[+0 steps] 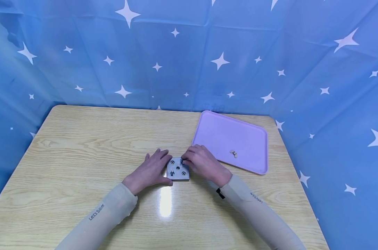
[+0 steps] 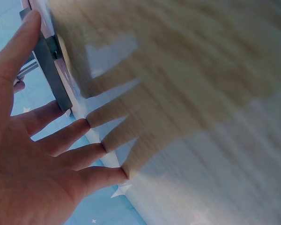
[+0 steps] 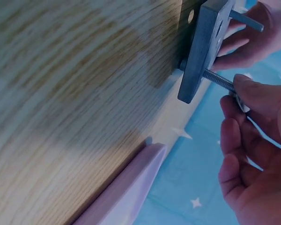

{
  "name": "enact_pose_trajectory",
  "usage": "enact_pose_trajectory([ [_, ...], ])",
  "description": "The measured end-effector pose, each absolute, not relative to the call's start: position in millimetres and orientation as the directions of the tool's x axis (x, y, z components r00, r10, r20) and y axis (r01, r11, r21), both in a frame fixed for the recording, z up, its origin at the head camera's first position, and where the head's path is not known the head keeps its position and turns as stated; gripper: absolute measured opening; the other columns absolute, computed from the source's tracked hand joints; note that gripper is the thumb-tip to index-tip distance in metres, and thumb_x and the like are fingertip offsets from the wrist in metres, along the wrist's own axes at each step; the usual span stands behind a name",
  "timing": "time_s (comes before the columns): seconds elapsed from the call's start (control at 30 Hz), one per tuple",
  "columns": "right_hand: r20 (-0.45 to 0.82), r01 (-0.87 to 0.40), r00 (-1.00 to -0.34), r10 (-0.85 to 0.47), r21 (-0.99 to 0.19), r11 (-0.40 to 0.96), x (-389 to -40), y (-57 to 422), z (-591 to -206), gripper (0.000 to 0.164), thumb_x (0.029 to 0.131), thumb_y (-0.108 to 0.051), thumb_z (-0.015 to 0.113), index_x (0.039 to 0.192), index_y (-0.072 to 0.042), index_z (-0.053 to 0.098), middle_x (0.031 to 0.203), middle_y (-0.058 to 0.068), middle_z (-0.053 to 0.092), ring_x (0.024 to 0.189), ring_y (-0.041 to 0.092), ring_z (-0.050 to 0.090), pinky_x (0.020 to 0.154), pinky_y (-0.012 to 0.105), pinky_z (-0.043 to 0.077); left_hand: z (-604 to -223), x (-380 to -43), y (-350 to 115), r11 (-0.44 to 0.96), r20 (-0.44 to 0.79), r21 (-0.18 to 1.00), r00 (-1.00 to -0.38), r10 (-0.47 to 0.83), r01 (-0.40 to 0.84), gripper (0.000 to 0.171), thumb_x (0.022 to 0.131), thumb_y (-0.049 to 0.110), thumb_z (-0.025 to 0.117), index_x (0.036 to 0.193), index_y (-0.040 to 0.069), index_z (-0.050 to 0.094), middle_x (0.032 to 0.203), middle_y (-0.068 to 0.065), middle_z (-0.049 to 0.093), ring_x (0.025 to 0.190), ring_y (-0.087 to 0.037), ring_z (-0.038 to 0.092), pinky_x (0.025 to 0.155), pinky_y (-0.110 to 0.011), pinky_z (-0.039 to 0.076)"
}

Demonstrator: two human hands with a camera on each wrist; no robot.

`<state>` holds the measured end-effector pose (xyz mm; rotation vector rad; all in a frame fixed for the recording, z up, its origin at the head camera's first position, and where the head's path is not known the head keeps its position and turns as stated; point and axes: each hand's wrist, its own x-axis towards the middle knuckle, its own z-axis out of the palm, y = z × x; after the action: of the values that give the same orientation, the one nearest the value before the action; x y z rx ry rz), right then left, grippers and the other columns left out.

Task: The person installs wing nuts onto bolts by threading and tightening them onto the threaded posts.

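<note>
A small grey metal plate (image 1: 178,176) with several holes lies on the table between the hands. My left hand (image 1: 149,172) holds it at the left, thumb on the near edge and index finger at the far edge, the other fingers spread. One bolt (image 1: 172,173) stands up from the plate's near left hole. A second threaded bolt (image 3: 218,80) sticks up at the far right corner. At its top my right hand (image 1: 204,164) pinches a small shiny wing nut (image 3: 244,104) between thumb and index finger, mostly hidden by the fingertips.
A purple tray (image 1: 229,137) lies to the right, its near left edge close to my right hand. Small brass-coloured wing nuts (image 1: 234,153) rest in it. Beyond the wooden table (image 1: 82,152) hangs a blue curtain (image 1: 182,48) with white stars.
</note>
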<state>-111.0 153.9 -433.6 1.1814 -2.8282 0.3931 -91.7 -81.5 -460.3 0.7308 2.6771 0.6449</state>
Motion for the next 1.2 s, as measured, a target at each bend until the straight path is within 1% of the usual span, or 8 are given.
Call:
enact_pose_trajectory([
  [0.17,0.149,-0.675,-0.736,-0.66,-0.243,0.697,-110,153,-436,0.012,0.096,-0.017,0.076,0.104,-0.009,0.079,0.097,0.001,0.074,0.089,0.019,0.066,0.08,0.037,0.054,-460,-91,-81,0.772,-0.159,0.488,-0.829,0.536,0.406,0.095,0.077,0.052,0.089,0.149,0.002,0.05,0.159,-0.023,0.039,0.149,-0.05,0.03,0.111,-0.075,0.029],
  [0.37,0.157,-0.609,-0.792,-0.59,-0.268,0.746,-106,150,-441,0.016,0.095,-0.022,0.077,0.103,-0.008,0.078,0.093,0.0,0.073,0.085,0.017,0.064,0.079,0.035,0.053,-460,-91,-81,0.775,-0.162,0.485,-0.83,0.534,0.404,0.096,0.077,0.052,0.089,0.149,0.001,0.05,0.159,-0.023,0.039,0.149,-0.05,0.03,0.111,-0.075,0.029],
  [0.57,0.235,-0.558,-0.828,-0.509,-0.252,0.791,-100,145,-447,0.016,0.092,-0.024,0.08,0.093,-0.009,0.076,0.084,0.001,0.07,0.075,0.017,0.062,0.069,0.034,0.05,-460,-91,-80,0.777,-0.161,0.481,-0.831,0.533,0.406,0.096,0.077,0.052,0.089,0.148,0.001,0.05,0.159,-0.024,0.04,0.148,-0.05,0.031,0.111,-0.076,0.029],
  [0.7,0.31,-0.54,-0.827,-0.469,-0.207,0.816,-96,142,-454,0.017,0.09,-0.025,0.082,0.088,-0.009,0.074,0.08,0.001,0.068,0.07,0.019,0.059,0.063,0.033,0.046,-459,-91,-80,0.778,-0.155,0.477,-0.832,0.533,0.409,0.095,0.076,0.052,0.089,0.148,0.001,0.051,0.158,-0.024,0.04,0.148,-0.051,0.032,0.11,-0.076,0.03],
  [0.87,0.37,-0.535,-0.812,-0.451,-0.165,0.829,-93,140,-460,0.019,0.09,-0.024,0.081,0.087,-0.007,0.072,0.08,0.005,0.069,0.071,0.023,0.059,0.061,0.035,0.044,-459,-91,-79,0.775,-0.151,0.482,-0.833,0.532,0.408,0.094,0.076,0.051,0.09,0.147,0.001,0.052,0.158,-0.024,0.041,0.148,-0.051,0.032,0.11,-0.076,0.03],
  [1.03,0.354,-0.523,-0.822,-0.445,-0.16,0.837,-92,140,-460,0.022,0.092,-0.028,0.079,0.091,-0.007,0.071,0.084,0.005,0.069,0.077,0.024,0.06,0.064,0.035,0.045,-459,-91,-79,0.774,-0.153,0.486,-0.832,0.533,0.406,0.095,0.076,0.051,0.09,0.147,0.001,0.052,0.159,-0.024,0.04,0.148,-0.051,0.032,0.11,-0.077,0.029],
  [1.2,0.329,-0.511,-0.834,-0.443,-0.157,0.845,-91,141,-460,0.028,0.092,-0.034,0.078,0.095,-0.007,0.07,0.087,0.005,0.069,0.078,0.025,0.059,0.066,0.037,0.047,-459,-91,-79,0.773,-0.156,0.488,-0.831,0.533,0.405,0.094,0.076,0.05,0.09,0.147,0.0,0.052,0.159,-0.024,0.04,0.148,-0.051,0.031,0.109,-0.077,0.029],
])
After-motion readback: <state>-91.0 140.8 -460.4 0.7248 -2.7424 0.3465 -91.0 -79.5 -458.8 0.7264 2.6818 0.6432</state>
